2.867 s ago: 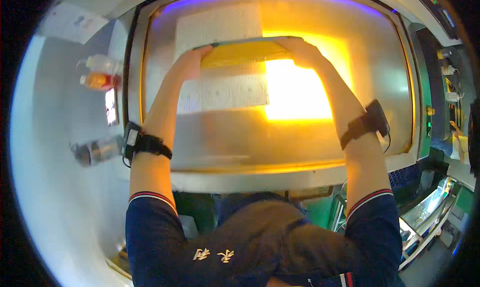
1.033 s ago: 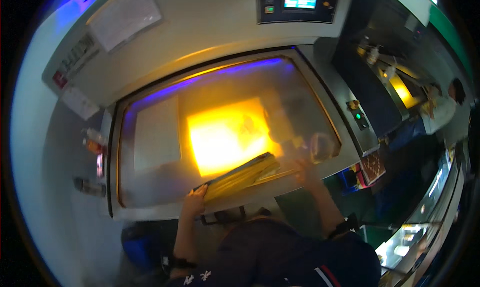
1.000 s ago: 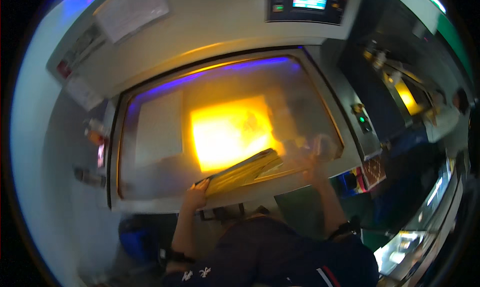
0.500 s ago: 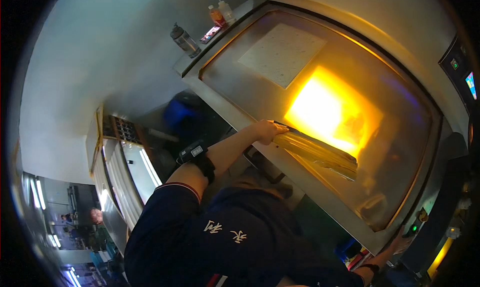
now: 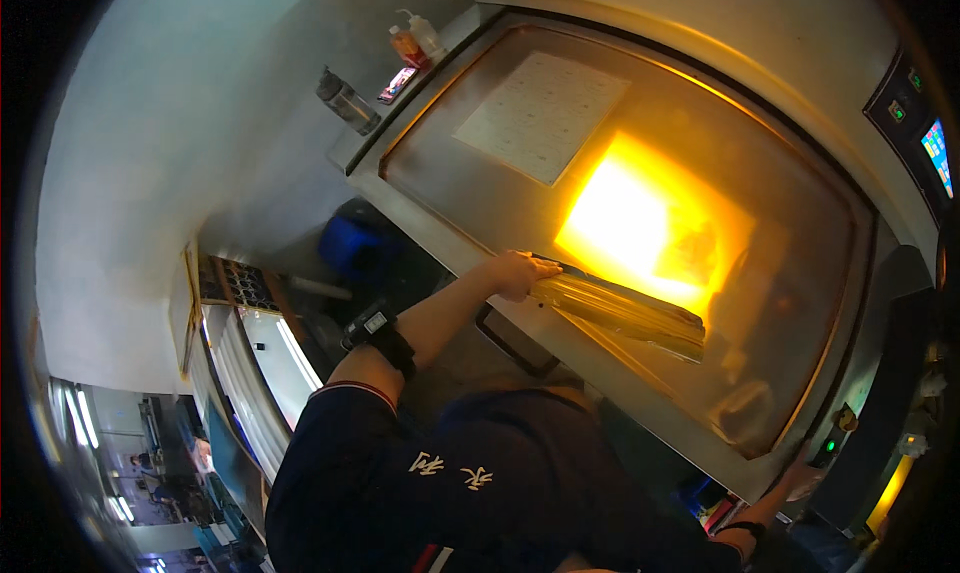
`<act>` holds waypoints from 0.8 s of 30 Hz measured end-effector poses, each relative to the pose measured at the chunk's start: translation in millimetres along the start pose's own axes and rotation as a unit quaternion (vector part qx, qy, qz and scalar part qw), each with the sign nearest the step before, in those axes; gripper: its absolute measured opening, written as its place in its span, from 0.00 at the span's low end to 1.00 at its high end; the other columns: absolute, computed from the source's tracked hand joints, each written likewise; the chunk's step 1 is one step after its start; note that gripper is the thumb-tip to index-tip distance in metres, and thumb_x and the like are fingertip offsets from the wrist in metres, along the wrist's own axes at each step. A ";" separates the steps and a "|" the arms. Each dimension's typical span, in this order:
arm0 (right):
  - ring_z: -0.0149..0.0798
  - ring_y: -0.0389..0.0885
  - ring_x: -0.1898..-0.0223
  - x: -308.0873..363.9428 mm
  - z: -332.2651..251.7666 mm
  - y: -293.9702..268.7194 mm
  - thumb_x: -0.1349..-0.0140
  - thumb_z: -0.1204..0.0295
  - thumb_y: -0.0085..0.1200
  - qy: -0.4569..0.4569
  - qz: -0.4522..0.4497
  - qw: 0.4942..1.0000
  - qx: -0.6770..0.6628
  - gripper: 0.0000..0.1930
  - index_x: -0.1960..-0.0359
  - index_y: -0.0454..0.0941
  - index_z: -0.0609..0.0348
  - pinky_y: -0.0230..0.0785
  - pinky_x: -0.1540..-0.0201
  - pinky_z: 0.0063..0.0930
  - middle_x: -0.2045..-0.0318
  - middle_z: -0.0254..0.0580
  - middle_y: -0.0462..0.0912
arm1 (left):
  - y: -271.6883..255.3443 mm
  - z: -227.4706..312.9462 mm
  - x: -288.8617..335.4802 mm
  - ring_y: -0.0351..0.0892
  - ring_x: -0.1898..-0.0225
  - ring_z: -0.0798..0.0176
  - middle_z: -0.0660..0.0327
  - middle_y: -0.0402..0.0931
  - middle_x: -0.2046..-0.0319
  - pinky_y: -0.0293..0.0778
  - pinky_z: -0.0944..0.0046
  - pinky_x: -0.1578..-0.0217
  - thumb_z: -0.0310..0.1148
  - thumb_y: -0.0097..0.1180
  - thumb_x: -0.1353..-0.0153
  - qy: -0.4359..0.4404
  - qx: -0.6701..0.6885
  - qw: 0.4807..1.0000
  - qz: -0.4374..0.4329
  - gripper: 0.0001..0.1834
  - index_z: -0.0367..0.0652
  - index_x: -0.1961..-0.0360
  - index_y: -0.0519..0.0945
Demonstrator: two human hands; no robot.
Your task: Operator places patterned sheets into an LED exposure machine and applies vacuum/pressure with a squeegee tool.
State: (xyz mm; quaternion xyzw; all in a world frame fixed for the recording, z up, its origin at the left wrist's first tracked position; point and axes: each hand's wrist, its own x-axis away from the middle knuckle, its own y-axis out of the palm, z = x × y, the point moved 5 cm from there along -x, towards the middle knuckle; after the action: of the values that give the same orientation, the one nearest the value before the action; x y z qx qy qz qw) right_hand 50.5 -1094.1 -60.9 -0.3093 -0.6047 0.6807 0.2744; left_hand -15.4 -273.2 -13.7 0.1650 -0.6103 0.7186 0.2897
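Note:
My left hand (image 5: 517,275) is at the near edge of a wide frame covered in clear film (image 5: 480,198). Its fingers lie pressed together on the left end of a long, glossy, yellowish strip (image 5: 625,315), whose exact kind I cannot make out. The strip slants to the right along the front of a brightly glowing yellow-white patch (image 5: 625,218). Far to the right, my right hand (image 5: 795,481) is by the frame's near right corner, beside a control with a green light (image 5: 830,446). Its fingers are too dim and partly hidden to read.
A pale speckled sheet (image 5: 543,116) lies under the film at the far left. Past the frame's left edge stand a dark-capped bottle (image 5: 348,103), a phone (image 5: 398,85) and two small bottles (image 5: 415,43). A panel with a screen (image 5: 937,156) is on the right; a blue bin (image 5: 350,248) sits below.
The view has shifted slightly, so the frame sits a little farther left and the right-hand screen shows more. Both hands keep their places at the strip and the corner control.

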 end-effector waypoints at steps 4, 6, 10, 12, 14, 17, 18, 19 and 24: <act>0.48 0.66 0.35 -9.0 19.4 46.3 0.49 0.23 0.46 -0.018 0.188 0.982 -0.007 0.54 0.35 0.63 0.60 0.54 0.33 0.51 0.40 0.49 0.71 | 4.0 0.8 -1.9 0.63 0.34 0.33 0.66 0.58 0.29 0.60 0.44 0.33 0.26 0.55 0.48 0.008 0.008 1.000 0.022 0.44 0.56 0.27 0.58; 0.47 0.64 0.33 -35.9 59.8 61.4 0.50 0.23 0.45 -0.031 0.139 0.990 0.007 0.55 0.35 0.63 0.61 0.51 0.31 0.52 0.38 0.48 0.70 | 12.7 -4.1 -15.9 0.62 0.34 0.33 0.65 0.58 0.28 0.60 0.44 0.33 0.24 0.55 0.51 0.039 0.016 0.996 0.076 0.46 0.55 0.27 0.57; 0.48 0.68 0.36 7.3 -17.8 12.0 0.51 0.23 0.48 -0.034 0.143 0.989 -0.031 0.54 0.38 0.65 0.62 0.55 0.33 0.49 0.40 0.49 0.72 | 12.0 -7.6 7.1 0.61 0.34 0.33 0.64 0.58 0.28 0.59 0.44 0.32 0.23 0.55 0.52 -0.007 -0.004 0.999 0.053 0.47 0.53 0.27 0.57; 0.48 0.73 0.40 11.8 -9.8 3.2 0.52 0.26 0.53 0.007 0.088 0.996 -0.023 0.53 0.38 0.66 0.62 0.60 0.36 0.48 0.43 0.51 0.74 | 16.6 -9.8 -0.5 0.60 0.33 0.32 0.63 0.58 0.28 0.59 0.43 0.33 0.21 0.54 0.51 0.035 0.032 0.998 0.052 0.47 0.55 0.27 0.56; 0.48 0.75 0.42 13.2 -10.4 3.2 0.52 0.27 0.54 0.045 0.079 0.995 -0.039 0.53 0.39 0.66 0.63 0.63 0.38 0.47 0.45 0.51 0.76 | 1.0 2.3 1.3 0.61 0.33 0.33 0.62 0.58 0.29 0.60 0.44 0.33 0.22 0.55 0.51 0.017 0.013 1.000 0.018 0.47 0.55 0.27 0.55; 0.49 0.76 0.44 7.3 20.7 29.9 0.52 0.30 0.59 -0.031 0.181 0.975 -0.124 0.50 0.39 0.69 0.61 0.70 0.44 0.39 0.46 0.51 0.77 | 1.4 0.1 -8.7 0.62 0.33 0.40 0.62 0.59 0.29 0.64 0.46 0.36 0.24 0.57 0.48 0.011 -0.012 1.000 -0.012 0.47 0.58 0.27 0.55; 0.49 0.75 0.42 2.9 14.9 30.5 0.49 0.33 0.59 0.036 0.085 0.993 -0.077 0.49 0.36 0.68 0.61 0.67 0.40 0.39 0.42 0.53 0.75 | -4.2 1.1 -5.7 0.62 0.32 0.42 0.61 0.60 0.30 0.65 0.47 0.37 0.25 0.57 0.48 0.012 -0.015 1.000 -0.004 0.46 0.56 0.27 0.56; 0.51 0.67 0.36 0.0 18.7 33.3 0.50 0.33 0.59 -0.005 0.026 0.994 0.104 0.51 0.33 0.62 0.60 0.60 0.35 0.44 0.37 0.53 0.69 | -6.0 3.8 -8.1 0.62 0.32 0.43 0.60 0.61 0.30 0.66 0.49 0.37 0.26 0.58 0.47 0.033 -0.015 0.999 0.004 0.44 0.54 0.27 0.56; 0.56 0.76 0.42 -28.8 24.3 -10.0 0.48 0.38 0.57 0.053 -0.092 0.993 0.054 0.40 0.43 0.77 0.59 0.69 0.42 0.49 0.43 0.54 0.78 | 7.0 5.7 -16.3 0.64 0.36 0.33 0.58 0.63 0.31 0.65 0.44 0.37 0.26 0.62 0.54 0.099 -0.003 0.992 0.082 0.46 0.47 0.29 0.60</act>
State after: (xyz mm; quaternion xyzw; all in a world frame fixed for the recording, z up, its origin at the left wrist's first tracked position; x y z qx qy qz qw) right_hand 51.2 -1130.4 -46.5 -0.2727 -0.5778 0.6668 0.3836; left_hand -7.7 -282.9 -27.7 0.0412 -0.5925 0.7507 0.2893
